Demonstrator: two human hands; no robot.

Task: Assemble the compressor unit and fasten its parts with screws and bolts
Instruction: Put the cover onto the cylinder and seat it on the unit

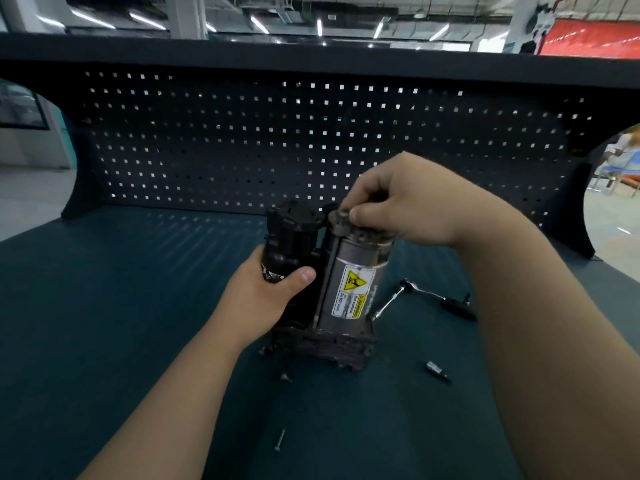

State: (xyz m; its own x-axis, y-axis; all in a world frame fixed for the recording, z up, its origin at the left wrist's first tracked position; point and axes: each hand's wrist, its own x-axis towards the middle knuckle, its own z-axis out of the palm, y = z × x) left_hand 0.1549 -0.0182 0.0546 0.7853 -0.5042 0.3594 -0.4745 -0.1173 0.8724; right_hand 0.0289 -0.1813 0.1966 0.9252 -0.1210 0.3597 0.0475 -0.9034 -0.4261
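Bolt (341, 216) held atop the compressor (349, 292)
The right hand (398, 202) pinched the bolt; below it, the left hand (263, 303) gripped the compressor. A skewed start risked cross-threading.

The compressor unit (346, 289) stands on the table (121, 306). Its top end is pinched by the right hand's (408, 202) fingers (363, 214), and its left cylinder sits inside the left hand's (263, 299) fingers (301, 277). Right of the left fingers, past the unit, a ratchet wrench (453, 306) lies with its tip just beside the unit's base. A socket bit (437, 370) lies nearer the person. In front of the left fingers lies a short screw (285, 377), then a long bolt (280, 439). The pegboard (242, 143) rises behind both sets of fingers.
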